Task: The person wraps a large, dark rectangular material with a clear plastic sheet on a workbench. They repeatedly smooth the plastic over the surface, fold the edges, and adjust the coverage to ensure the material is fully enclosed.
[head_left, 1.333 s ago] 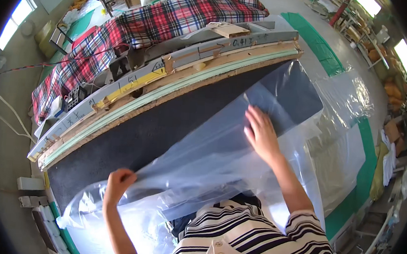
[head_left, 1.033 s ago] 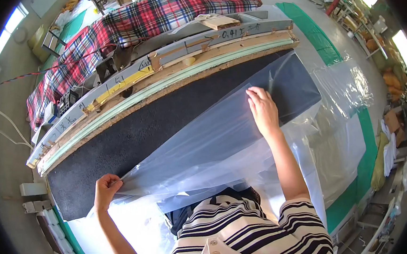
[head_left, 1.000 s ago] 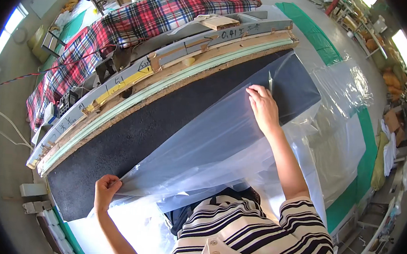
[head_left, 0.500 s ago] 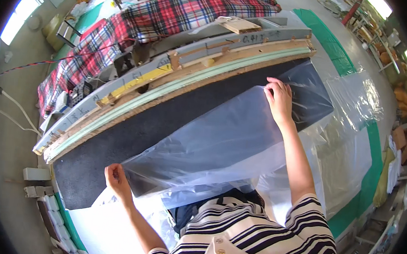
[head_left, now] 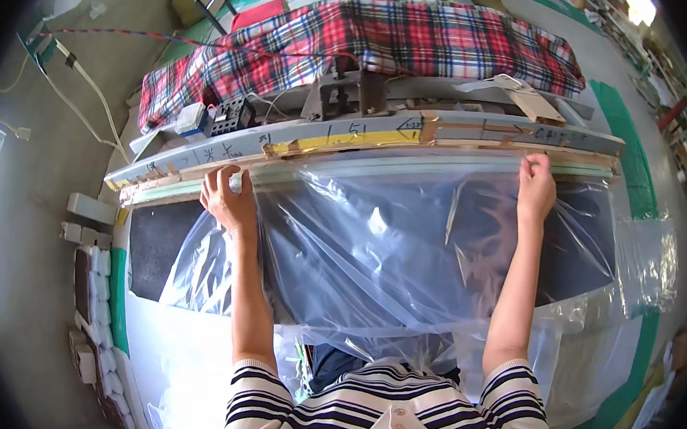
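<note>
A clear plastic sheet (head_left: 357, 247) is stretched between my two hands and hangs back toward my waist. Under it lies a black work surface (head_left: 155, 237). My left hand (head_left: 229, 198) pinches the sheet's far edge, close to the pale green strip (head_left: 178, 193) along the long bar. Farther right, my right hand (head_left: 536, 188) grips the same edge with its fingers closed, over the far side of the surface. Wrinkles fan out from both grips.
A long grey bar (head_left: 461, 131) with handwritten marks runs across the back. Behind it a red plaid cloth (head_left: 403, 39) covers something long. A flat wooden piece (head_left: 536, 107) rests on the bar's right part. A red and black cable (head_left: 149, 36) hangs at left.
Both hands have moved away from my body, carrying the plastic sheet's edge over the black surface up to the bar. The view has turned, so the bar lies more level.
</note>
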A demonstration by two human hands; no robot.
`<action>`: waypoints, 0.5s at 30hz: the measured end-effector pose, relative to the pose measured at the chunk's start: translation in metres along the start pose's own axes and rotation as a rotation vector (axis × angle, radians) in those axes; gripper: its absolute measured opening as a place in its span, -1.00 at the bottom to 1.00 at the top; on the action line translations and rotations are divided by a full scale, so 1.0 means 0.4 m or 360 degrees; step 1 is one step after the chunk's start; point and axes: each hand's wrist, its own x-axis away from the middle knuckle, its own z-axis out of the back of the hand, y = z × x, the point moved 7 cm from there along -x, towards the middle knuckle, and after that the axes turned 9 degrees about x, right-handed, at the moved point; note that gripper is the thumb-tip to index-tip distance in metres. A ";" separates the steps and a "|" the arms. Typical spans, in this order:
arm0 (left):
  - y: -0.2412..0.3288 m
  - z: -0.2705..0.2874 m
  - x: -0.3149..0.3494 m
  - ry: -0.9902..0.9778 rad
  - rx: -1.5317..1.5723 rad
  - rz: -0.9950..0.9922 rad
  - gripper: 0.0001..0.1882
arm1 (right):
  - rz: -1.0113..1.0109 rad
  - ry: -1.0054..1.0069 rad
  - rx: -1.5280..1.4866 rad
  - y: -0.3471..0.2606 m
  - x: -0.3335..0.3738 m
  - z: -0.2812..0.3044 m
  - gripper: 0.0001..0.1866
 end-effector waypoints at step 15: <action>-0.054 0.080 -0.012 -0.0126 0.0004 0.0063 -0.70 | 0.0000 0.0132 -0.1704 0.035 0.002 0.077 -0.82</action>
